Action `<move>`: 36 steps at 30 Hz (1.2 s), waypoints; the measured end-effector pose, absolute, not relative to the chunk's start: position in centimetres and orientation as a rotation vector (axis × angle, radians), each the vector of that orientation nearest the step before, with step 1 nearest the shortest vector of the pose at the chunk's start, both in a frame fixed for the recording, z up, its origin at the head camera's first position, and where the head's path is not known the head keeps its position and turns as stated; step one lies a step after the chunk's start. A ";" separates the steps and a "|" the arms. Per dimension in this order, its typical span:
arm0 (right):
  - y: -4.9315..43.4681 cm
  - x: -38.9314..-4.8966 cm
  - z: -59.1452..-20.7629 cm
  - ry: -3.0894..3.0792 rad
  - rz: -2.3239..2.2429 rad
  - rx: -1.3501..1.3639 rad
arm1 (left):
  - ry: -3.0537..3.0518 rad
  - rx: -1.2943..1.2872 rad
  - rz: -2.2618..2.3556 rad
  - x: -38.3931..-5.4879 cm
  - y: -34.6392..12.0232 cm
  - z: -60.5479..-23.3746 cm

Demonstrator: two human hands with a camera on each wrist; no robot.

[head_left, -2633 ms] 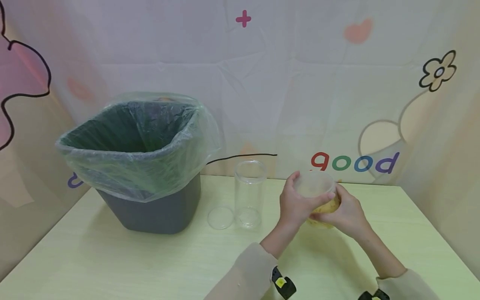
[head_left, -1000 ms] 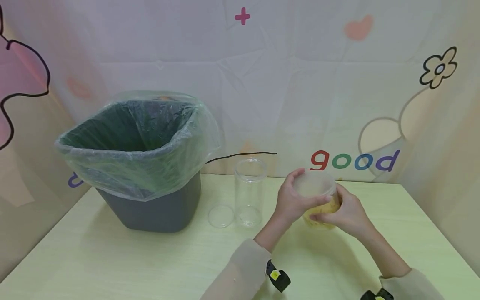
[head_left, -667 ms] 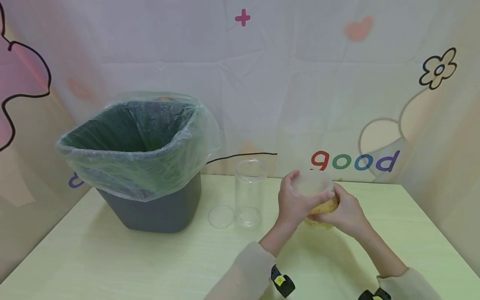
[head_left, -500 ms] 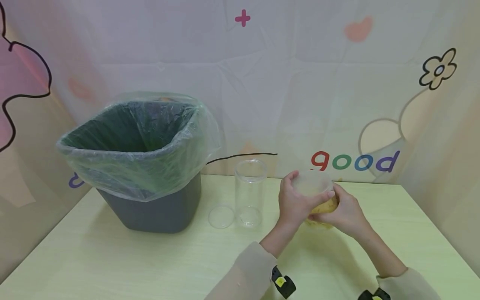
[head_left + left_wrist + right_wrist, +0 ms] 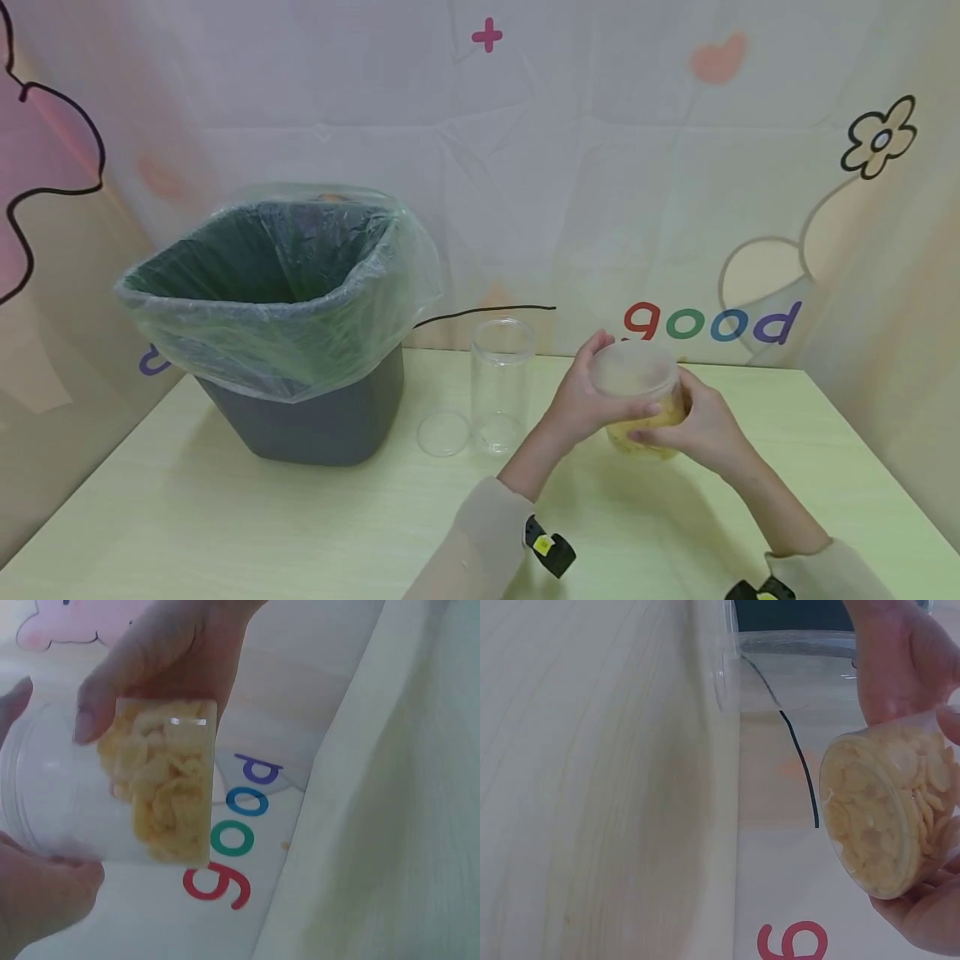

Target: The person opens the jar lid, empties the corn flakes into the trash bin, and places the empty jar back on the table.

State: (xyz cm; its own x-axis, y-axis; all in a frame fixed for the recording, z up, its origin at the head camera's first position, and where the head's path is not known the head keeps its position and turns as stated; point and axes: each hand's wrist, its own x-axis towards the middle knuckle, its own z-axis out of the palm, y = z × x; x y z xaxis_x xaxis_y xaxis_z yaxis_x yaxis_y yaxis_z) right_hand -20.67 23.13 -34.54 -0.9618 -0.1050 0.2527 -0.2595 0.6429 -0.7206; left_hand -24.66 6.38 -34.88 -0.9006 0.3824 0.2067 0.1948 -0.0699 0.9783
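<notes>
Since half a second ago, the snack jar (image 5: 161, 787) has edged rightward with the right hand (image 5: 705, 425), the wrist of the left hand (image 5: 588, 400) swinging leftward. I see the lined bin (image 5: 300, 425) well left of both hands, the clear cylinder (image 5: 501, 392) nearer. Between them, the hands grip the snack jar, left near its frosted lid (image 5: 633, 368), right around its body. A clear disc (image 5: 443, 434) lies left of the left hand. I judge the lid is being worked; next calls for a steady right hold.
</notes>
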 end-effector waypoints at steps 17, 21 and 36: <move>23.4 -20.5 -34.8 -2.673 1.318 0.380 | 2.019 0.765 2.046 -25.6 5.6 -35.5; 23.5 -20.6 -35.0 -2.687 1.298 0.347 | 2.108 0.627 2.058 -25.2 6.1 -35.5; 22.9 -20.8 -35.2 -2.691 1.153 0.255 | 2.295 0.141 2.237 -23.2 8.7 -35.1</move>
State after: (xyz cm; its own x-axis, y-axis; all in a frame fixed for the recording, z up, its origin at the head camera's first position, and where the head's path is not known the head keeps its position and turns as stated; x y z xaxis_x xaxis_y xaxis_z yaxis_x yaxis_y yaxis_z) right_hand -20.85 22.90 -35.20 -0.9645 -0.0786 0.2520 -0.2366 0.6805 -0.6935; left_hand -23.19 8.68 -35.10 -0.9939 0.0162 0.1088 0.1091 0.0248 0.9937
